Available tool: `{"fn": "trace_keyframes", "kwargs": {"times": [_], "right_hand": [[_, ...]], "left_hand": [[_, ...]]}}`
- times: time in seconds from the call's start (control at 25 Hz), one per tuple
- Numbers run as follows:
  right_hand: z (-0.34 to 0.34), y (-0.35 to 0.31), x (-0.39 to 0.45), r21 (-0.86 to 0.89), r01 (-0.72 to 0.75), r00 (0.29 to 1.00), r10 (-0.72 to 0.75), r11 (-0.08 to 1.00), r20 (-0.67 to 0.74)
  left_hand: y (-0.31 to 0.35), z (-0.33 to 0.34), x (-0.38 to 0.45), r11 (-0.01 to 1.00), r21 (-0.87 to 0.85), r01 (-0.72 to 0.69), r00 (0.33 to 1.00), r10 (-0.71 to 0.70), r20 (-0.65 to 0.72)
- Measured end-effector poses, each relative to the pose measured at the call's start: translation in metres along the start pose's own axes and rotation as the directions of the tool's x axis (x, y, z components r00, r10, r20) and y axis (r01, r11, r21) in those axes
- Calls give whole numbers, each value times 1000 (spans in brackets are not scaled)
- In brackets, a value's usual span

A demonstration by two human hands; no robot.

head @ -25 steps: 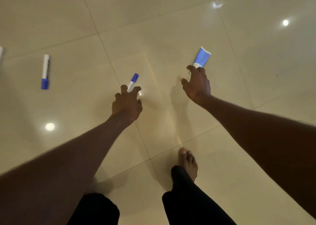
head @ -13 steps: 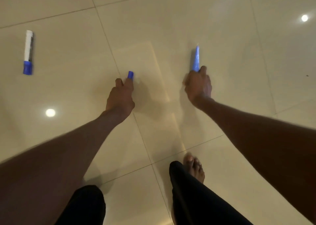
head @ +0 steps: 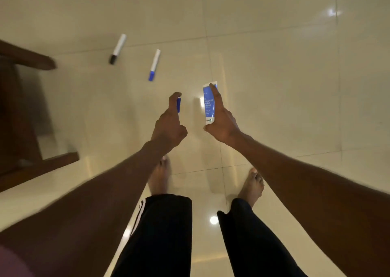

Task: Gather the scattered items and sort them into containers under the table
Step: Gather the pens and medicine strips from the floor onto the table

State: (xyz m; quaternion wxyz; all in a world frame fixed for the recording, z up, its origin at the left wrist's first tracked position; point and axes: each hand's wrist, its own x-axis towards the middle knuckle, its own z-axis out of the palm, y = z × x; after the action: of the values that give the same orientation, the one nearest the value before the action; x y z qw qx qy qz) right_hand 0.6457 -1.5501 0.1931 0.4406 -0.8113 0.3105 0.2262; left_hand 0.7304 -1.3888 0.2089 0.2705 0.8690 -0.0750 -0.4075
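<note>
- Both hands have lifted off the floor [head: 274, 87] since the earlier frame, each carrying its pick-up; two more markers and dark wooden furniture [head: 23, 112] have come into view.
- Bare feet and black trousers nearest, below the arms.
- Left hand [head: 169, 125] clenched around a blue-capped marker [head: 179, 105], cap poking out.
- Right hand [head: 221, 118] grasps a blue tube [head: 209, 103], held upright.
- Farther, on the floor: a blue-tipped marker [head: 154, 64], then a black-tipped marker [head: 117, 49], near each other.

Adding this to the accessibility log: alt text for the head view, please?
Standing on glossy cream floor tiles, a person's left hand grips a blue-capped marker and the right hand a blue-and-white tube. Two white markers, one blue-capped and one black-capped, lie ahead beside dark wooden furniture.
</note>
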Motion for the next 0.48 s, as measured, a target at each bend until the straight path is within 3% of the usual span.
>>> {"fn": "trace_keyframes", "kwargs": {"times": [0.24, 0.36, 0.48], "right_hand": [[-10, -200, -103, -8, 28, 993, -27, 1000, 119], [9, -277, -144, 74, -12, 994, 4, 997, 112], [44, -335, -181, 161, 59, 995, -72, 985, 76]], "left_hand": [[-2, -166, -133, 999, -26, 30, 995, -32, -99], [-10, -227, -188, 997, -55, 61, 974, -71, -217], [-41, -275, -238, 988, -115, 99, 921, -135, -364]]}}
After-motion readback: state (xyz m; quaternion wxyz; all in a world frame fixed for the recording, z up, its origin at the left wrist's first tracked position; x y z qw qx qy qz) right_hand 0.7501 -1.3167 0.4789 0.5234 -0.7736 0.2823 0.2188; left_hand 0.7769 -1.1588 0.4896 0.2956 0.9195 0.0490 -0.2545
